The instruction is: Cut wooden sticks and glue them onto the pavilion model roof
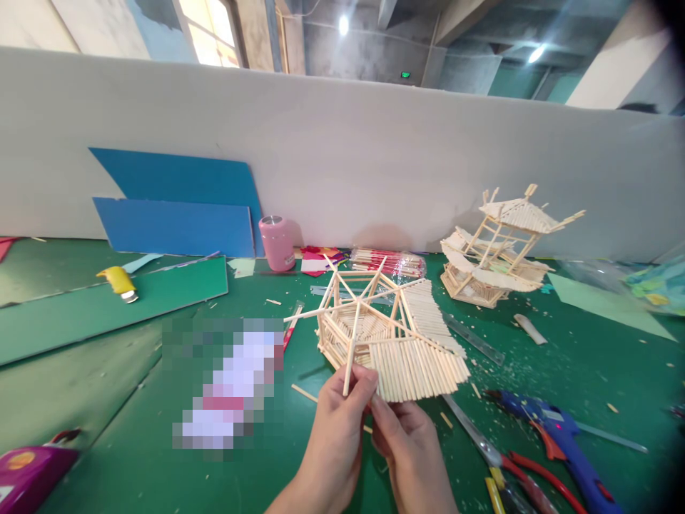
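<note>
- Head view: the stick roof frame sits tilted over the green mat, front and centre, its near edge lifted in both hands.
- My left hand pinches one loose rib stick at the lower end, fingers closed on it; the stick runs up toward the hub of the frame.
- My right hand grips the near edge of the finished slat panel from below, thumb on top.
- Step in hand, as I judge it: seating a rib on an uncovered section. The next move calls for a steady hold and exact alignment with the hub.
- Outward: glue gun and red-handled pliers lie just right of the hands; a metal ruler lies past the panel.
- Farther back: a finished stick pavilion, a packet of sticks, a pink cup, blue boards against the wall.
</note>
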Available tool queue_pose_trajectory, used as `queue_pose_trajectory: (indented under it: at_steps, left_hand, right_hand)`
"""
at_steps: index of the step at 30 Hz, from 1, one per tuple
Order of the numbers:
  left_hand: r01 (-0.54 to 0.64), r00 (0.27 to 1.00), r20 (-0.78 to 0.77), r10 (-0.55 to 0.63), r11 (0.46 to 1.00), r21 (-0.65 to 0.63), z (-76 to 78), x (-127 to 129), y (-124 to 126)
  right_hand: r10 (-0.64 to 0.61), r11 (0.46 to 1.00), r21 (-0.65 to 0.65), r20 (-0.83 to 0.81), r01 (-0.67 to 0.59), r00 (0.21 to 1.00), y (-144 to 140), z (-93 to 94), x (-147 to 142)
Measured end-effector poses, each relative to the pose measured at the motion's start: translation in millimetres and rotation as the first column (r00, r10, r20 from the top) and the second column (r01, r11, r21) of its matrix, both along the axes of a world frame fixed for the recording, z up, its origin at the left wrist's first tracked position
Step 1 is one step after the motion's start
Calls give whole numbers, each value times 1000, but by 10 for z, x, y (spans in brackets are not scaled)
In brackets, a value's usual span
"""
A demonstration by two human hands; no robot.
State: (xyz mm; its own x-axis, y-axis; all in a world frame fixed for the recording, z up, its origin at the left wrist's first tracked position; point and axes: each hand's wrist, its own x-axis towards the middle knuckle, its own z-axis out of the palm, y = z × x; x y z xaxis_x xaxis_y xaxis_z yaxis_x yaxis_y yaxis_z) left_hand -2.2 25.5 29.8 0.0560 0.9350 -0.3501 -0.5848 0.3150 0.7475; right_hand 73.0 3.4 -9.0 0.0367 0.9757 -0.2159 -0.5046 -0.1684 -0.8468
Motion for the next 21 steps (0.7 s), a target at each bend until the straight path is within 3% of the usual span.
queue_pose_trajectory:
  at_steps: [16, 21]
  left_hand:
    - [-20, 1000, 23, 20, 999, -31, 7, 4, 4]
    - [-20, 999, 24, 21, 999, -42, 15, 6, -7]
  right_hand:
    - [4, 1000, 8, 3, -4, 1000, 13, -35, 1]
    - [5, 1000, 27, -59, -4, 998, 19, 35, -11]
